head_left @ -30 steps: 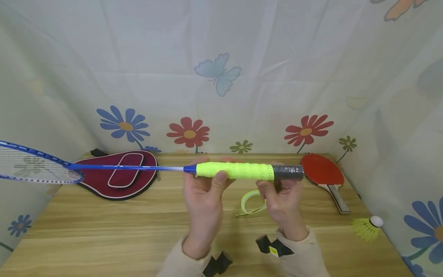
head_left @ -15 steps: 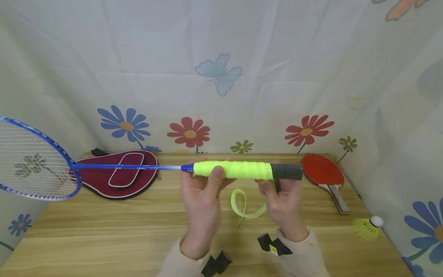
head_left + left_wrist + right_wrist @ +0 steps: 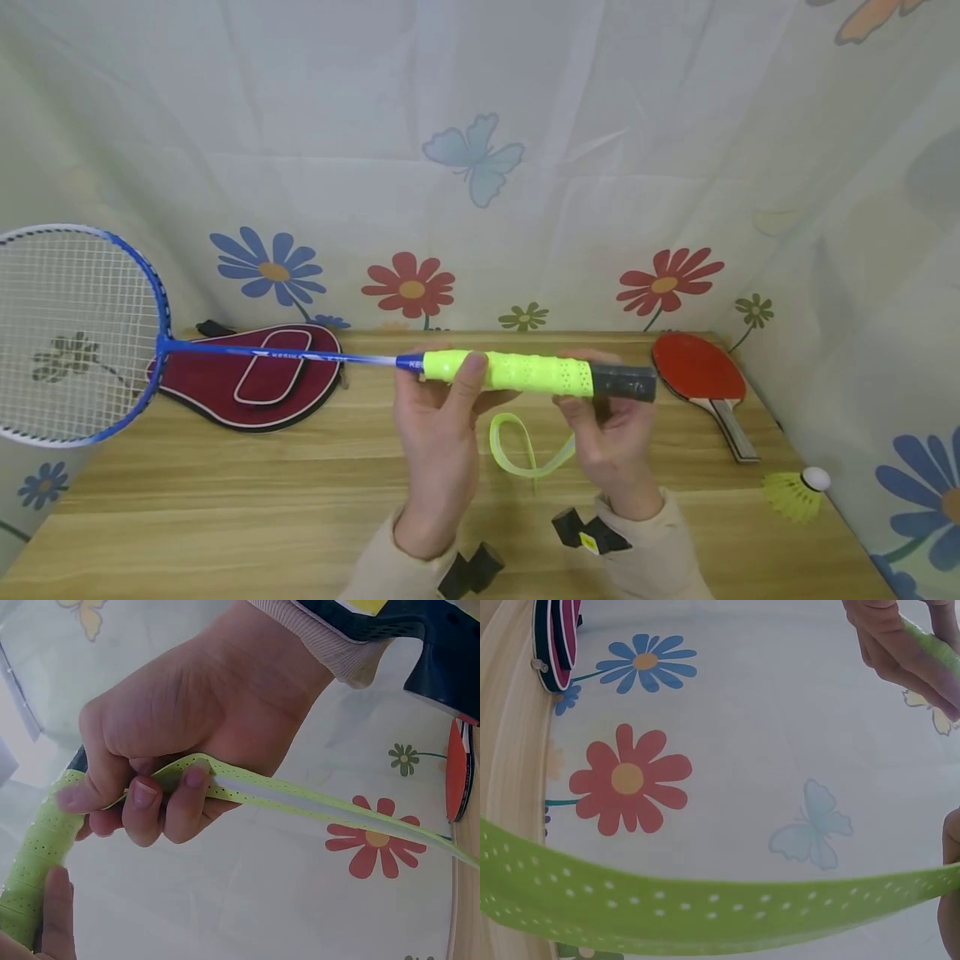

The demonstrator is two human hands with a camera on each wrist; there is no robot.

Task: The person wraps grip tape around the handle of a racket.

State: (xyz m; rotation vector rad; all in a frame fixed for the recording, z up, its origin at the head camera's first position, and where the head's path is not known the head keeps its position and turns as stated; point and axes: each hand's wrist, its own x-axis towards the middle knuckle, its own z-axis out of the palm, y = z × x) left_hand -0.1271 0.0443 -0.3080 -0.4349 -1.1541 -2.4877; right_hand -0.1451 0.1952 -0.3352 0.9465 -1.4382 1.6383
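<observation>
The badminton racket (image 3: 360, 359) is held roughly level above the counter (image 3: 262, 508), its strung head to the left. It should be light and stiff, the slim shaft delicate, so best held by the thicker handle (image 3: 624, 382); the yellow tape (image 3: 536, 374) looks soft and pliable, suiting a pinch. The left hand (image 3: 438, 442) grips the wrapped handle; the right hand (image 3: 615, 437), fingers curled, pinches the tape, its tail drooping. Beyond lie a maroon case (image 3: 213, 387) and red paddle (image 3: 701, 367).

The head view's left edge crops the racket (image 3: 322, 357), the right wrist view's the green strip (image 3: 705, 913).
</observation>
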